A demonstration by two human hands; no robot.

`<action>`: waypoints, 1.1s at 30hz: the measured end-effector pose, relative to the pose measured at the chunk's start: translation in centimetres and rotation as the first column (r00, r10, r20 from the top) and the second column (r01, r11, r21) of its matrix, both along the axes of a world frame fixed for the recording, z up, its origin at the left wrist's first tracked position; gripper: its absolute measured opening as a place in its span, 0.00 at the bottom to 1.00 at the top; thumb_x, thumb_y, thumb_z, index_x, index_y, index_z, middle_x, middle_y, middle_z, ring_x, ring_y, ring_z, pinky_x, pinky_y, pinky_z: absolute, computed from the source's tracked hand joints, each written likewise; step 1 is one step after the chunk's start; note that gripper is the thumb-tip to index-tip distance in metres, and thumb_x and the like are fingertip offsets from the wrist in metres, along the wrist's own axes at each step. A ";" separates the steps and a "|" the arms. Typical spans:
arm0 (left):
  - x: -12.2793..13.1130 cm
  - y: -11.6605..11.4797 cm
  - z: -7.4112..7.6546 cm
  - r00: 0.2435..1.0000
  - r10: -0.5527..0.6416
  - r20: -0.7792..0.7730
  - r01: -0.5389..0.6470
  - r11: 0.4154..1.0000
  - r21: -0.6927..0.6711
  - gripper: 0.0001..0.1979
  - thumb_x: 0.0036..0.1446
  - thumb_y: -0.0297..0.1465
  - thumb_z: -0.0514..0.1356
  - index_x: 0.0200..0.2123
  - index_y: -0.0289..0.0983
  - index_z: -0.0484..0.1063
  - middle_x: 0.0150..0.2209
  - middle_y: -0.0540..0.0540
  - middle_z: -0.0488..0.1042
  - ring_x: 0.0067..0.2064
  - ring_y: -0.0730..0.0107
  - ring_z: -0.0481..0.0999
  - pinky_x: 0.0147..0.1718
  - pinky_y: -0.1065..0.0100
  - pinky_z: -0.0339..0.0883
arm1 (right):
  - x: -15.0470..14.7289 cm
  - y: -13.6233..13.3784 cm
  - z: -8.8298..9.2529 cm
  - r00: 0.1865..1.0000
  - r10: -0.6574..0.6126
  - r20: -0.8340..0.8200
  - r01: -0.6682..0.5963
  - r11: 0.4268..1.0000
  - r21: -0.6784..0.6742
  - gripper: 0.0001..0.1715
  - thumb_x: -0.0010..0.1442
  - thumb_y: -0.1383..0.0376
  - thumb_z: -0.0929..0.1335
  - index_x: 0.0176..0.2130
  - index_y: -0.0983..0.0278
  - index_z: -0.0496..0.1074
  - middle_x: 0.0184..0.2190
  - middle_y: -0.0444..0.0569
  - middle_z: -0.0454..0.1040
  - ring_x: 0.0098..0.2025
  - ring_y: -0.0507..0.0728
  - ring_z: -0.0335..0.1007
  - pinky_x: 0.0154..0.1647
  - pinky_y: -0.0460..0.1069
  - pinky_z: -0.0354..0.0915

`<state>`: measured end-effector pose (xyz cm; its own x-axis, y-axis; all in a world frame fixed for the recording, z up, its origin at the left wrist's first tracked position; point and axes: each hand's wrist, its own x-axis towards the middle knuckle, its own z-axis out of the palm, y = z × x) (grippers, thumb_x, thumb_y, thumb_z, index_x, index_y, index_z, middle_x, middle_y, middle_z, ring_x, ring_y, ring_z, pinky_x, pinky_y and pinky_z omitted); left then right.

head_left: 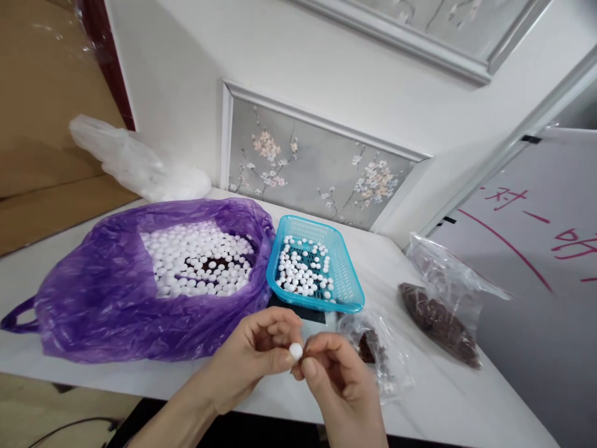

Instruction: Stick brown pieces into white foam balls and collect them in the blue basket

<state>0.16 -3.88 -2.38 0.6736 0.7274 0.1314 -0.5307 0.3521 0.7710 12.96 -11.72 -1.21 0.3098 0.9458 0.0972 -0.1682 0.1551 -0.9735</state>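
Observation:
My left hand (254, 351) pinches a small white round piece (295, 351) between thumb and fingers, low in the middle of the view. Right beside it, my right hand (336, 373) has its thumb and forefinger pressed together close to the white piece; what they hold is too small to make out. Beyond my hands stands a blue plastic basket (352, 274) with many white round pieces inside. To its left lies an open purple bag (112, 286), filled with white pieces and some dark brown bits.
On the white table (420, 398), a clear bag with brown pieces (368, 348) lies right of my hands, and a fuller one (438, 317) is farther right. A whitish plastic bag (140, 165) sits at the back left. Framed flower pictures (317, 162) stand behind.

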 end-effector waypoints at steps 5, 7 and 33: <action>-0.1 0.1 -0.1 1.000 -0.013 -0.002 0.013 0.998 0.068 0.05 0.50 0.22 0.67 0.31 0.38 0.80 0.29 0.49 0.74 0.31 0.73 0.75 0.32 0.71 0.68 | 0.2 0.0 -0.3 1.000 -0.028 0.011 0.028 1.000 0.007 0.09 0.53 0.59 0.74 0.31 0.61 0.74 0.24 0.42 0.73 0.27 0.51 0.70 0.30 0.44 0.68; -0.1 0.1 0.0 1.000 -0.014 -0.005 0.014 0.997 0.074 0.07 0.50 0.21 0.67 0.31 0.38 0.81 0.30 0.49 0.74 0.31 0.73 0.75 0.32 0.70 0.68 | 0.3 0.0 -0.4 1.000 -0.017 0.014 0.017 1.000 0.004 0.09 0.53 0.59 0.74 0.31 0.61 0.74 0.23 0.41 0.73 0.26 0.50 0.69 0.29 0.43 0.67; -1.4 -2.0 3.8 0.968 0.177 -0.179 -0.111 0.939 0.325 0.11 0.52 0.20 0.65 0.35 0.42 0.76 0.33 0.53 0.76 0.35 0.74 0.72 0.38 0.72 0.67 | -0.3 -0.2 0.1 0.985 0.100 -0.140 -0.074 0.980 0.184 0.01 0.57 0.62 0.73 0.34 0.55 0.78 0.29 0.41 0.74 0.32 0.50 0.70 0.35 0.45 0.67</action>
<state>-1.22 -5.85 1.43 0.6007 0.7632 0.2380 -0.3788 0.0095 0.9254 12.68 -11.89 -1.07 0.2507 0.9416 0.2248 -0.3287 0.3012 -0.8951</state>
